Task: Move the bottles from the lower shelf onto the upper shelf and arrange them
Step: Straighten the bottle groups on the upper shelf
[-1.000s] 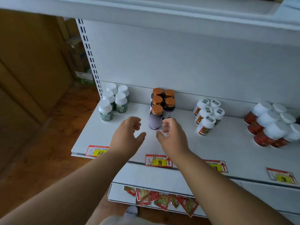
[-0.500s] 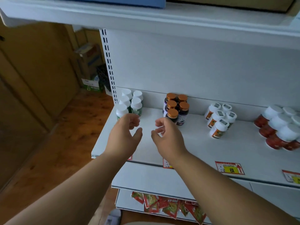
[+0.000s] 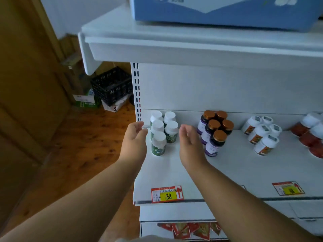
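In the head view both grips are released, the left hand and right hand flanking five small green-labelled, white-capped plastic bottles clustered at the left end of the lower white shelf, near its back edge. These bottles look light, rigid and smooth, so they are best taken round the body below the cap. Their labels are too blurred to read, and the upper white shelf shows only its front part, where a blue box is cut off by the frame.

Both hands shifting leftward from the copper-capped purple bottles: left hand and right hand now opening, flanking the white-capped green bottles.
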Available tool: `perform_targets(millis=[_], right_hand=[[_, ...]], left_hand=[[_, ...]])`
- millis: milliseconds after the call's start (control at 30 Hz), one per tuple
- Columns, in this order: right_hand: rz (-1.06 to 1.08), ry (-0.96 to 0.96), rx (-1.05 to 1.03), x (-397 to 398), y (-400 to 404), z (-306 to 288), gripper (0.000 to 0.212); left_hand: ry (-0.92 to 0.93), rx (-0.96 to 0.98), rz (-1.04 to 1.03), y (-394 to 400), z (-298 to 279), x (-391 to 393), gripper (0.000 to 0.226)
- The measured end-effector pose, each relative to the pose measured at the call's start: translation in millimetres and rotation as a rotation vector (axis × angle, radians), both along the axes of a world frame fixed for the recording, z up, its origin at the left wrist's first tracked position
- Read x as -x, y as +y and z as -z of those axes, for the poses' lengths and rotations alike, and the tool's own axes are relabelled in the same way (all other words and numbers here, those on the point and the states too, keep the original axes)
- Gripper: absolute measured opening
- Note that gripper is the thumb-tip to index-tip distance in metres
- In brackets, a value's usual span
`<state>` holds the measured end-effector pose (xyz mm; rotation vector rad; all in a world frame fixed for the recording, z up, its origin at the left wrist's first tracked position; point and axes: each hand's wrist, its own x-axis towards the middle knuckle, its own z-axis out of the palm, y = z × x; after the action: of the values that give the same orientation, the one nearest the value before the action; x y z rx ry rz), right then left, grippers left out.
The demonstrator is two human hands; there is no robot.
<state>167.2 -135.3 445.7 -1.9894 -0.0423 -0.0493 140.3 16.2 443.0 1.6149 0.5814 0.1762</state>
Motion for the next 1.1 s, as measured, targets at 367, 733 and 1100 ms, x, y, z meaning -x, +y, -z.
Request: perform_targets(millis=[367,733,1100], right_hand=[[-0.087,0.406,-0.331,-63,21,34,0.061],[-0.239,-0.052,0.126,-65,-7,70,0.049],[-0.272,-0.123,0.361,-79,-16,72,0.048]], left_hand=[[0.134,0.501,0.010,-1,36,-64,0.058],[0.072,0.234,0.064,-2,32,-59,0.038],[0.117,-0.386,0.098,-2,44,-29,0.051]])
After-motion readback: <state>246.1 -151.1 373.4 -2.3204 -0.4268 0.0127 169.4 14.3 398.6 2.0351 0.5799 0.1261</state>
